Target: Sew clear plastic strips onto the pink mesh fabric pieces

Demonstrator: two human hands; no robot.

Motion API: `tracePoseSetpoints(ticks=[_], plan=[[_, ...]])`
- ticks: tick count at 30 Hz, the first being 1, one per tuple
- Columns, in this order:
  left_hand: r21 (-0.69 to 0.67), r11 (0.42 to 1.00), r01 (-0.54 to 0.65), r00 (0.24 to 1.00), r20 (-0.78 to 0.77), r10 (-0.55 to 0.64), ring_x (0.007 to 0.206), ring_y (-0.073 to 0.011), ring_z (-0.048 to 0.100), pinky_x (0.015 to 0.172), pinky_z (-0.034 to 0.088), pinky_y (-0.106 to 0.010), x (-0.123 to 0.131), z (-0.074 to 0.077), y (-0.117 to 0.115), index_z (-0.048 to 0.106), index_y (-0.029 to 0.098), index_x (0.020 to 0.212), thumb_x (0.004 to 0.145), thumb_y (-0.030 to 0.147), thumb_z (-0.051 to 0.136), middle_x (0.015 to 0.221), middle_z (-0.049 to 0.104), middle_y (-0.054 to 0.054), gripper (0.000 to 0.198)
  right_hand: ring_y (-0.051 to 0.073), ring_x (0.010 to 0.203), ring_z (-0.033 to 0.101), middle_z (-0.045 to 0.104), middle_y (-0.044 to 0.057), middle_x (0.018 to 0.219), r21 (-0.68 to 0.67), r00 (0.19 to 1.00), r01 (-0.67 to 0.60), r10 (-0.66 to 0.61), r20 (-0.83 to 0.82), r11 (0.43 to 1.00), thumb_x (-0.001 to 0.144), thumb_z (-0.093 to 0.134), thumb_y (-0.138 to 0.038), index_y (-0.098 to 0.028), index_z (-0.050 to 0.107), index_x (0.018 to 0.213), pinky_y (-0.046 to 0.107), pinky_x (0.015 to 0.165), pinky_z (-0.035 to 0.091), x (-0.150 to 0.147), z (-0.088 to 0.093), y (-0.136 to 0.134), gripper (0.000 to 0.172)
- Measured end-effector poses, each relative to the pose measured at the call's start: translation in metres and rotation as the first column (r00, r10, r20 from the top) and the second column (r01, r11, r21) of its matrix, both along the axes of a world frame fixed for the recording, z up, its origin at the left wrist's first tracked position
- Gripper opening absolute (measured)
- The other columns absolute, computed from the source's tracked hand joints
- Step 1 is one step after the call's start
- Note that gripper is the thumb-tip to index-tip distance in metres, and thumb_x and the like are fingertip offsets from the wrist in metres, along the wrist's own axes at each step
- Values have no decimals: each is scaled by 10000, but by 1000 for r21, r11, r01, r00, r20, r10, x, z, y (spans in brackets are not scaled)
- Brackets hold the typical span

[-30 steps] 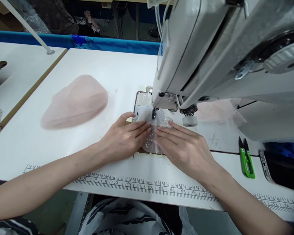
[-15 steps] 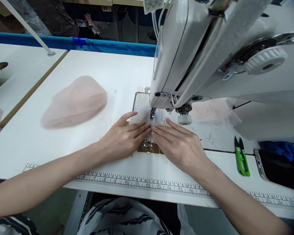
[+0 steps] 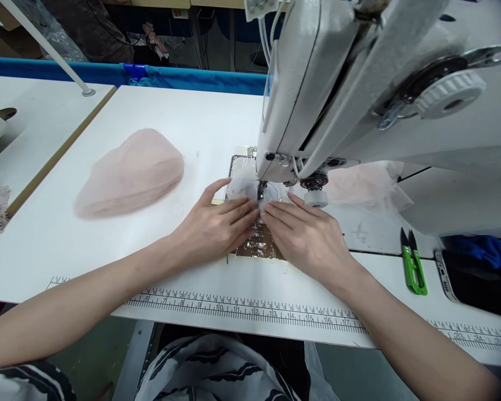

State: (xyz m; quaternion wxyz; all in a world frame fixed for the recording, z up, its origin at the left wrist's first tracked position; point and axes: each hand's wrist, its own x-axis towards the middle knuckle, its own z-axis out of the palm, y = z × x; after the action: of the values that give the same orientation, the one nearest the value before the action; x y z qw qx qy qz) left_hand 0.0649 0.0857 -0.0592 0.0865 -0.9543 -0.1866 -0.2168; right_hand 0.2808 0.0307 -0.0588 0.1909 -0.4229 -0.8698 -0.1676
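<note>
A small pale, sheer piece of fabric (image 3: 241, 191) lies flat at the presser foot (image 3: 261, 189) of a white sewing machine (image 3: 304, 83). My left hand (image 3: 217, 225) rests on its left side, fingers stretched out and tips close to the foot. From the right, my right hand (image 3: 307, 234) lies flat with extended fingers, its tips just in front of the foot. Both hands press down rather than grip. Under the fingers the fabric's edges are hidden. Brown tape (image 3: 261, 242) covers the machine bed between my palms.
Pink sheer fabric (image 3: 131, 172) lies on the left of the white table (image 3: 209, 122); more pink fabric (image 3: 363, 184) sits behind the machine head. Green thread snips (image 3: 413, 264) and a phone (image 3: 480, 281) are at the right. A printed ruler (image 3: 234, 309) runs along the front edge.
Both hands have slid slightly forward toward the presser foot with the fabric, and more of the brown tape shows behind them. The camera view has shifted slightly.
</note>
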Motion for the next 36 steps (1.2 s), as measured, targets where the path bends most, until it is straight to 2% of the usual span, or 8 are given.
tracePoseSetpoints(ticks=[4, 7, 17, 25, 32, 36], plan=[[50, 999, 0, 1000, -19, 1, 1081, -197, 697, 1158, 372, -523, -1, 4, -14, 677, 122, 1151, 1009, 267, 485, 1154, 729, -85, 279, 218, 1017, 722, 753, 110, 1090, 15, 1000, 12, -13, 25, 1000, 889, 518, -46, -85, 743, 1041, 391, 993, 558, -3, 2, -8, 275], [52, 999, -2, 1000, -26, 3, 1089, -207, 694, 1168, 367, -526, -2, 4, -16, 682, 112, 1151, 999, 243, 501, 1156, 728, -91, 270, 214, 1005, 725, 756, 110, 1079, 22, 999, 17, -18, 30, 1000, 889, 515, -44, -85, 746, 1038, 389, 991, 557, -3, 2, -9, 278], [-32, 999, -20, 1000, -8, 20, 1112, -231, 684, 1179, 325, -586, 0, -1, -2, 675, 152, 1197, 994, 244, 494, 1208, 707, -96, 286, 201, 872, 737, 755, 106, 1089, 36, 996, 69, -70, 48, 997, 881, 501, -24, -92, 749, 1032, 400, 939, 577, -2, -2, 1, 298], [-112, 992, -55, 998, 16, 57, 1151, -270, 664, 1197, 272, -618, 1, -5, 6, 643, 171, 1270, 990, 315, 508, 1248, 687, -104, 342, 225, 980, 717, 730, 111, 1166, -69, 996, 91, -90, 22, 993, 871, 508, -22, -121, 736, 1090, 443, 1027, 524, -1, -4, 3, 330], [-83, 994, -70, 997, 14, 71, 1130, -248, 677, 1181, 303, -610, 2, -4, 8, 664, 187, 1224, 1009, 348, 468, 1229, 698, -91, 333, 205, 900, 728, 738, 93, 1151, -4, 993, 99, -98, 64, 995, 869, 506, -17, -109, 730, 1067, 425, 1003, 536, -2, -5, 4, 312], [-63, 995, -75, 997, 7, 76, 1137, -244, 673, 1182, 303, -602, 3, -5, 11, 663, 169, 1221, 1014, 355, 457, 1227, 699, -99, 346, 216, 940, 725, 741, 91, 1146, -4, 992, 106, -106, 64, 994, 854, 518, -4, -100, 723, 1079, 423, 989, 537, -2, -4, 6, 319]])
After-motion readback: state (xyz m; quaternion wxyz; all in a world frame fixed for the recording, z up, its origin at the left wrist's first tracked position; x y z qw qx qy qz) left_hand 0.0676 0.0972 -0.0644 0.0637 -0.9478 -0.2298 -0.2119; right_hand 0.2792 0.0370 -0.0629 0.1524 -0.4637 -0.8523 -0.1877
